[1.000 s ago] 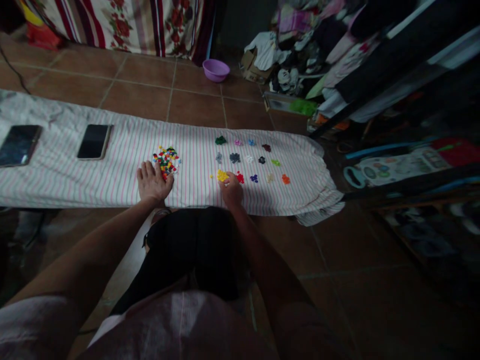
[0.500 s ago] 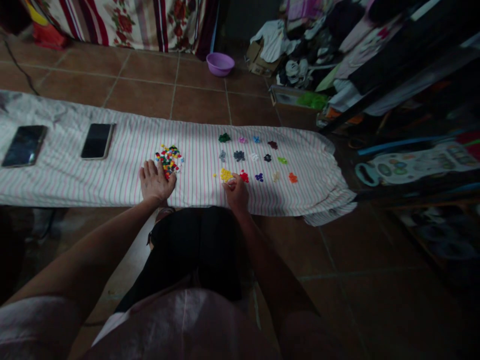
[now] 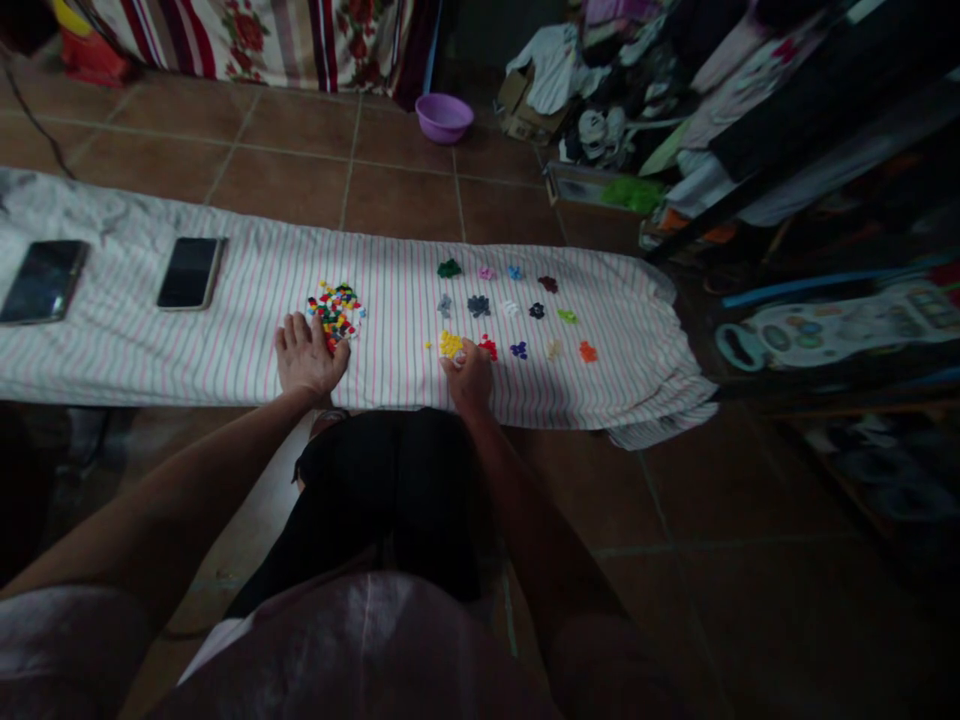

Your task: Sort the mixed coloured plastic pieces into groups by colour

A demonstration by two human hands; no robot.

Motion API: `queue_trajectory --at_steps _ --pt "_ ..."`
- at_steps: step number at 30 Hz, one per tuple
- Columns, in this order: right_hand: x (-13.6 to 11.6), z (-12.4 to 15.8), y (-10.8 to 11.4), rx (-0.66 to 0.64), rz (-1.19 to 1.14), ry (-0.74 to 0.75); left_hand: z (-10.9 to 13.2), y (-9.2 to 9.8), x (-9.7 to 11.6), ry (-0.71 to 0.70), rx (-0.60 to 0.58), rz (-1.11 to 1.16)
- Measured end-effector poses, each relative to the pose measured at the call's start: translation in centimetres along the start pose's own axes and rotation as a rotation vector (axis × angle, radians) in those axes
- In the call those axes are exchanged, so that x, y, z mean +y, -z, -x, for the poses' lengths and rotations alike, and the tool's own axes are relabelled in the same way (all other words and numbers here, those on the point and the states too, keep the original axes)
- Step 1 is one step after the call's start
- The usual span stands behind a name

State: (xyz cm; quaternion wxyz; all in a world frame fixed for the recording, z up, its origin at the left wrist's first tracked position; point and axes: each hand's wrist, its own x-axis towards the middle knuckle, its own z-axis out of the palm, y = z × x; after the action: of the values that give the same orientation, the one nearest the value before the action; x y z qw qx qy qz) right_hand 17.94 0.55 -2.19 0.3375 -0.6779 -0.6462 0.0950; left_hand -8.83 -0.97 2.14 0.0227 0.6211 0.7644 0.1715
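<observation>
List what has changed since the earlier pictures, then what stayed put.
The right hand has shifted slightly at the near edge of the yellow pile; whether it took or released anything is unclear. The camera's view has shifted a little too. The left hand stays beside the mixed pile; the other piles and phones stay put.

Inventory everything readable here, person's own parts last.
Striped cloth: one, whitish, centre
Mixed pile: one, multicoloured, cloth's middle
Sorted piles: fourteen, one colour each, cloth's right
Loose piece: one, yellow, beside sorted piles
Phones: two, black, cloth's left
Tiled floor: one, brown, beneath
Basin: one, purple, beyond cloth
Patterned fabric: one, multicoloured, upper left
Cardboard box: one, brown, beside basin
Clothes: uncountable, mixed, upper right
Panel: one, whitish, right
Forearms: two, bare, below cloth
Left hand: one, bare, spread at mixed pile
Right hand: one, bare, at yellow pile
</observation>
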Motion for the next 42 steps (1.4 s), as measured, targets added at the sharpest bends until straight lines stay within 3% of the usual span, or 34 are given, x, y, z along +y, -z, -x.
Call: queue_trajectory --at_steps 18,27,33,42 --pt "-0.2 -0.5 0.3 -0.008 -0.077 0.031 -0.1 0.0 0.1 0.016 -0.009 -0.012" --pt "-0.8 0.4 1.6 0.099 -0.161 0.096 0.0 -0.5 0.0 0.021 -0.009 -0.025" --pt "-4.3 1.1 0.8 0.05 -0.204 0.147 -0.1 -0.5 0.0 0.018 -0.026 -0.008" --pt "-10.7 -0.2 -4.2 -0.203 -0.213 0.297 0.0 -0.7 0.0 0.033 -0.026 0.037"
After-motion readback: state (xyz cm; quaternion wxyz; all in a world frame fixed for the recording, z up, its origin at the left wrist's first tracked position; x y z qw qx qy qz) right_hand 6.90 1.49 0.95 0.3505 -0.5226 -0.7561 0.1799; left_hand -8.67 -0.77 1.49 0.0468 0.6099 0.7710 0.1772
